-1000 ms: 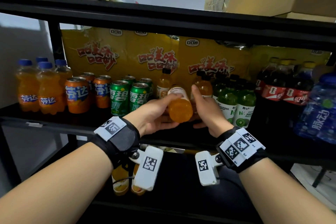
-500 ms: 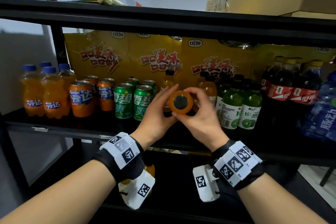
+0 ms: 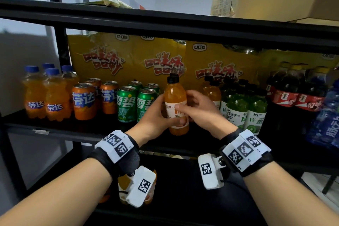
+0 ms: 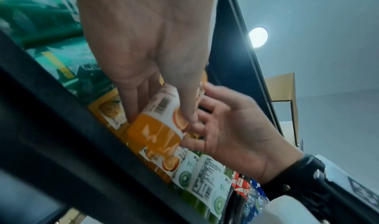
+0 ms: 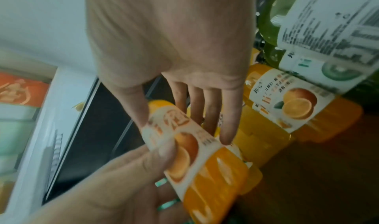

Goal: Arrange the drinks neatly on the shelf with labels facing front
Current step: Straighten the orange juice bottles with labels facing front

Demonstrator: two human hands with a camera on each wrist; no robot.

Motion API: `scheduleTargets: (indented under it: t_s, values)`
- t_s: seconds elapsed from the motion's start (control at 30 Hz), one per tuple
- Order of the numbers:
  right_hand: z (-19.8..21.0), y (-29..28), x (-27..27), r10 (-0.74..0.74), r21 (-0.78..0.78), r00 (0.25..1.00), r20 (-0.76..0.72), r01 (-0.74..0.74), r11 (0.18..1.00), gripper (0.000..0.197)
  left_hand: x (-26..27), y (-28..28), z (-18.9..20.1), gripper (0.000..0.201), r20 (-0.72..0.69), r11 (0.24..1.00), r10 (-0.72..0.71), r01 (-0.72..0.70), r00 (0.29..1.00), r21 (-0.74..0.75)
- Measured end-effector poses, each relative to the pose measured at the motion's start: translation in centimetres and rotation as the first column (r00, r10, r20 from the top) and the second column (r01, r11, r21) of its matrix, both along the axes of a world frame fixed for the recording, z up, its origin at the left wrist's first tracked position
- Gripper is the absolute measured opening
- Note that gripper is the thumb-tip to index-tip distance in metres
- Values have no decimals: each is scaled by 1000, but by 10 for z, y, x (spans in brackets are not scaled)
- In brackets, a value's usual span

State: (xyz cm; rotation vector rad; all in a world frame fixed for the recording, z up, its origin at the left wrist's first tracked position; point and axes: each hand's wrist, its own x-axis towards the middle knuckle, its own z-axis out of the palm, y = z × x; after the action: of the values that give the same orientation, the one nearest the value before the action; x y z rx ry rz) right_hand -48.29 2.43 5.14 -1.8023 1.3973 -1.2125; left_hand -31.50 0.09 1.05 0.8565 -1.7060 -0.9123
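Shelf, middle tier, read left to right with the held juice bottle as landmark.

Far left of it: orange soda bottles, blue caps, labels front. Next: orange cans, labels front. Just left of the juice bottle: green cans, labels front, the nearest partly hidden by the left hand.

Juice bottle stood upright, black cap up, near the shelf's front edge; whether its base touched the board could not be told. Left hand curled round its lower body, thumb across the orange-slice picture. Right hand pinched the label band, thumb in front, fingers wrapped behind. Label part-covered by both hands; the wrist views showed a barcode panel toward the left side, orange print toward the front.

Just right of it: two more juice bottles further back. Then green kiwi bottles, one label turned to show small print. Further right: cola bottles, then a blue water bottle. Yellow cartons behind all.

Step in hand, by my reading: twisting the label square to the front. Next call: settle it down in line with the other juice bottles, both hands easing off without knocking the green cans.
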Motion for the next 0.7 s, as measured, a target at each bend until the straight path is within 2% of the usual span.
scheduleTargets:
  t_s: [0.03,0.07,0.17,0.27,0.37,0.47,0.6,0.7]
  values:
    - [1,-3,-2,19,43,1000,24,-20,999,29,2,-2,2,72,40,999,-21,19,999,36]
    - [0,-7,-3,29,78,998,50,-33,996,27,5,-4,5,73,93,997,-42,36,995,69]
    - [-6,-18,-2,4,85,995,95,-12,996,31,10,-10,19,73,237,996,-59,41,970,83]
    - [-12,-27,1,-65,56,992,110,59,997,47,11,-17,46,66,297,993,118,-104,948,-62]
    - [-13,-36,1,-97,82,988,117,87,993,54,9,-24,78,70,386,941,300,-204,873,-269]
    - [-13,-48,-1,-79,96,993,84,70,993,42,2,-37,103,58,558,899,374,-141,741,-416]
    - [-16,-53,3,-41,97,997,62,35,995,35,-2,-47,111,51,689,928,328,-84,646,-363]
    - [-22,-55,-2,-27,85,999,38,23,996,40,-5,-54,110,47,701,927,338,-95,627,-362]
